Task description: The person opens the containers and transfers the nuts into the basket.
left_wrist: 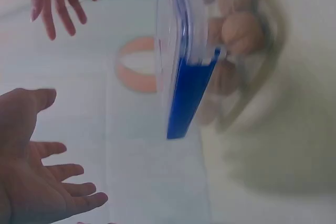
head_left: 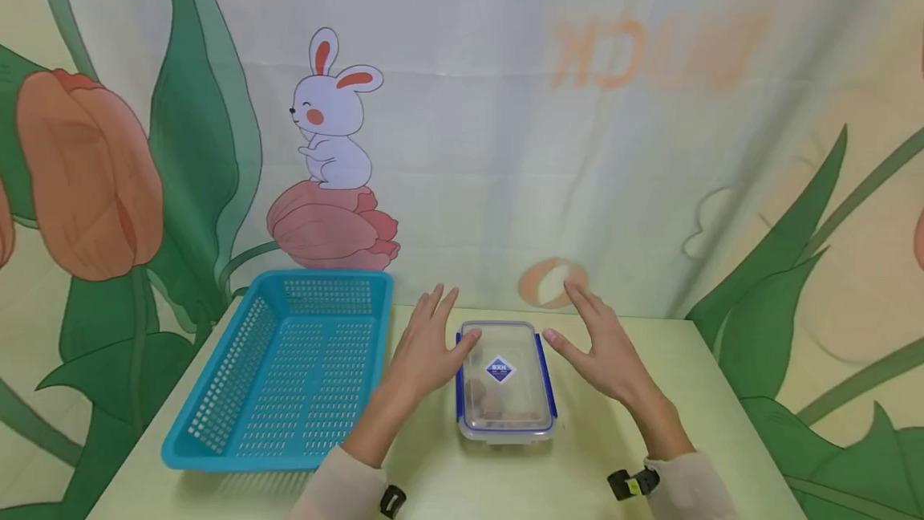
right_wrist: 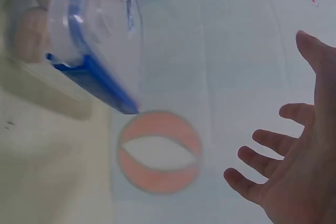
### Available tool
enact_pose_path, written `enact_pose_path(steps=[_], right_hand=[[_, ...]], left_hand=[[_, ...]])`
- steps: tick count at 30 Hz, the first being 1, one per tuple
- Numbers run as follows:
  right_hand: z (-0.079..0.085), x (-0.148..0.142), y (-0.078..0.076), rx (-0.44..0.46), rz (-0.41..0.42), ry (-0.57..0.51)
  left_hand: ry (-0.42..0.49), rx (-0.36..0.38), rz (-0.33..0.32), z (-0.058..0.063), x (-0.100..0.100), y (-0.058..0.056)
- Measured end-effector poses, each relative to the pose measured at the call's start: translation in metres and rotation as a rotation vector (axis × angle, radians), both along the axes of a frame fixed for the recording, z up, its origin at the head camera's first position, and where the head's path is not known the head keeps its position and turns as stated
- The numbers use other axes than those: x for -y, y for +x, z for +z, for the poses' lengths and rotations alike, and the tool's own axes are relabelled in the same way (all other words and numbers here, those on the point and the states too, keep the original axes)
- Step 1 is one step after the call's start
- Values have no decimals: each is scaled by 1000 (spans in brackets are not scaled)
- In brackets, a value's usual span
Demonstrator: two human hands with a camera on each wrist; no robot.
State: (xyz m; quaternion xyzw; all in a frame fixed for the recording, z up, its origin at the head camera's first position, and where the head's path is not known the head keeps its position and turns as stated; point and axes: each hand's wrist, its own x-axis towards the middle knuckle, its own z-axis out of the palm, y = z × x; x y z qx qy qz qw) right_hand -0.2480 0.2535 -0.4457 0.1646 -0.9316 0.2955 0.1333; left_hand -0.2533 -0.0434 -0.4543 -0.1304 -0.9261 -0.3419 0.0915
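Note:
Between the two hands, a clear lidded food container (head_left: pixel 508 412) with blue side latches (head_left: pixel 545 375) stands on the table. Round brown things that look like walnuts (left_wrist: pixel 242 32) show through its wall, and a blue-and-white label (head_left: pixel 500 369) sits on the lid. My left hand (head_left: pixel 426 347) is raised on the container's left, fingers spread, its thumb overlapping the lid's far left corner in the head view. To the container's right, my right hand (head_left: pixel 606 351) is held up with fingers extended and the thumb toward the latch. Neither hand grips anything.
A blue plastic basket (head_left: pixel 310 375) with slotted walls and floor stands left of my left hand. Behind the pale green table (head_left: pixel 592 472) hangs a curtain (head_left: pixel 476 143) printed with tulips and a rabbit. Black straps (head_left: pixel 633 485) circle both wrists.

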Motion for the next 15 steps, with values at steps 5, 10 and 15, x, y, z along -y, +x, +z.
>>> enact_pose_path(steps=[5, 10, 15], right_hand=[[-28, -3, -4, 71, 9, -248], [-56, -1, -11, 195, -58, -435], [-76, 4, -16, 294, -99, -544]], left_hand=[[222, 41, 76, -20, -11, 4], [304, 98, 112, -46, -22, 5], [356, 144, 136, -67, -28, 5]])
